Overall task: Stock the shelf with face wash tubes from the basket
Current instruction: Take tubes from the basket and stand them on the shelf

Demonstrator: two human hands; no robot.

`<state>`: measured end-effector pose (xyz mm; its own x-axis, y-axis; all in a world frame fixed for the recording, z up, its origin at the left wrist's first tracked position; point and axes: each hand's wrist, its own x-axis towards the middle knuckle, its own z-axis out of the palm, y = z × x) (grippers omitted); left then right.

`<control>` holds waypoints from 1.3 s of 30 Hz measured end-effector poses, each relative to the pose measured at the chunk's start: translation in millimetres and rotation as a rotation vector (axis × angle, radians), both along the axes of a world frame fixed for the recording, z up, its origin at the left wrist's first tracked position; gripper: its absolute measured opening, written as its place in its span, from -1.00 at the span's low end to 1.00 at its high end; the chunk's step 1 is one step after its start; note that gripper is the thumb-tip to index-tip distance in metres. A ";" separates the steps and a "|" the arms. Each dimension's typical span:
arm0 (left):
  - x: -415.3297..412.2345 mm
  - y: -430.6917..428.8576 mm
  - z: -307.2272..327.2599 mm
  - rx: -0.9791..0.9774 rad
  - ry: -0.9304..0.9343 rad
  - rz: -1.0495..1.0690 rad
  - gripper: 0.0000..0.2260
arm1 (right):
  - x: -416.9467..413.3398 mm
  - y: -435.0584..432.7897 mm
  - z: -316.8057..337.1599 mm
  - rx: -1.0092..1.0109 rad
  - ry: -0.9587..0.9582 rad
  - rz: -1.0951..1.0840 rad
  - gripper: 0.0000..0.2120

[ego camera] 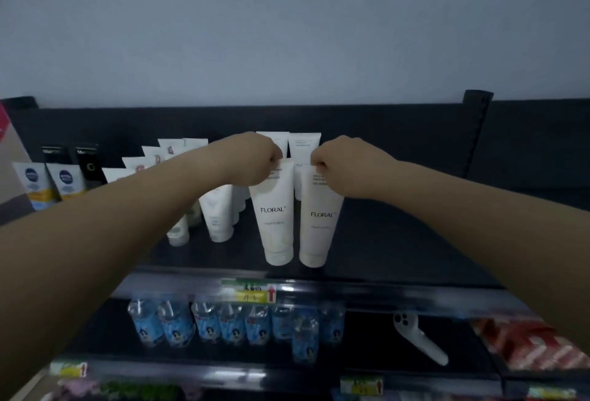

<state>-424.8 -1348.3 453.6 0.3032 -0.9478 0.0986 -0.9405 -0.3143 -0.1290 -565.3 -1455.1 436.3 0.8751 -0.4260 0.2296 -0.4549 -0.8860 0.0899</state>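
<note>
Two face wash tubes (pixel 277 212) — upright, caps down — seemingly pinched by left hand (pixel 252 158) and right hand (pixel 344 164).

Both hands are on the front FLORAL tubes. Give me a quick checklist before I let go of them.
1. Left hand pinching the top of the left FLORAL tube: ok.
2. Right hand pinching the top of the right FLORAL tube: ok.
3. Both tubes cap-down on the top shelf: ok, though leaning slightly.
4. Labels facing forward: ok.
5. Caps behind the shelf's front edge: ok.
6. Tubes will stand unaided: cannot tell.
</note>
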 end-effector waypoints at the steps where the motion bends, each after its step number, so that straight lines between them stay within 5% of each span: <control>1: 6.2 -5.1 0.1 -0.003 -0.002 0.000 -0.80 | 5.9 -4.6 0.2 0.007 -0.002 -0.008 -0.70; 8: 62.3 -51.4 -2.7 -0.034 -0.020 -0.020 -0.83 | 58.2 -42.2 10.9 -0.013 0.009 -0.044 -0.84; 39: 145.3 -129.9 -29.7 0.012 0.059 -0.104 -0.78 | 144.5 -109.5 -10.3 -0.045 0.091 -0.112 -0.80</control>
